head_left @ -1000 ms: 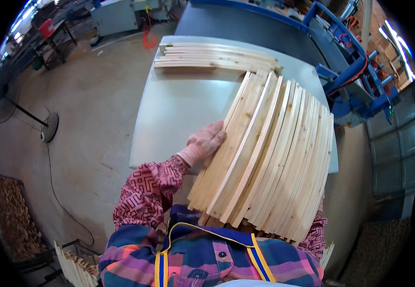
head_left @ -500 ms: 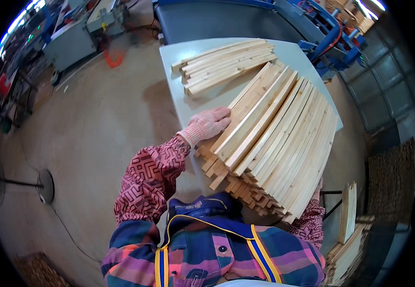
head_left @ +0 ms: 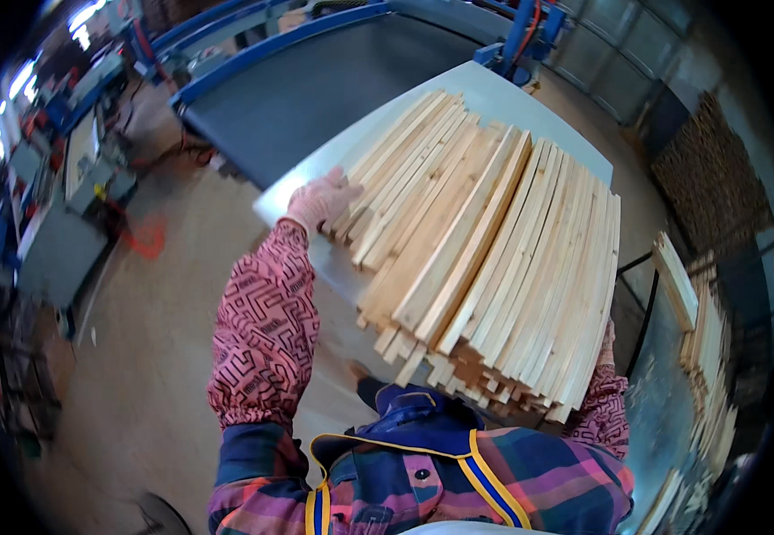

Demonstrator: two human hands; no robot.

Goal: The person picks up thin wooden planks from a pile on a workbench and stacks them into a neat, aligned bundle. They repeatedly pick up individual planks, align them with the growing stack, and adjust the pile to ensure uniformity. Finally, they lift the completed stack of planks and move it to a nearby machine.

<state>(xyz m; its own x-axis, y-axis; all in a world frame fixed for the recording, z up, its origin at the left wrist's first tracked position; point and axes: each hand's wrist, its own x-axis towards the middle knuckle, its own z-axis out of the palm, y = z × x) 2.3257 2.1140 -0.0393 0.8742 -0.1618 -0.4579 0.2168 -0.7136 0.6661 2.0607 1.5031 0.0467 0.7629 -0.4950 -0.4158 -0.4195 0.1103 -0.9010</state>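
Observation:
A thick stack of pale wooden strips [head_left: 529,276] lies on a light grey table board [head_left: 583,156], its uneven ends toward me. Against its left side lies a smaller group of strips [head_left: 413,152]. My left hand [head_left: 320,201], in a pale pink knit glove, is at the outer edge of that group near its closer end. Its fingers look stretched out and touch the wood without wrapping round it. On the stack's near right side, only the cuff of my right hand [head_left: 607,343] shows; the stack hides its fingers.
Beyond the board is a blue-framed machine with a dark flat bed [head_left: 315,98]. More wooden strips [head_left: 708,357] are piled on a surface at my right. Grey machinery [head_left: 70,241] and an orange hose [head_left: 146,239] stand at the left. A pedestal base [head_left: 162,515] is at the lower left.
My left hand has moved from the big stack to the outer edge of the smaller group. That group now lies alongside the stack, turned to match it. The view has swung right.

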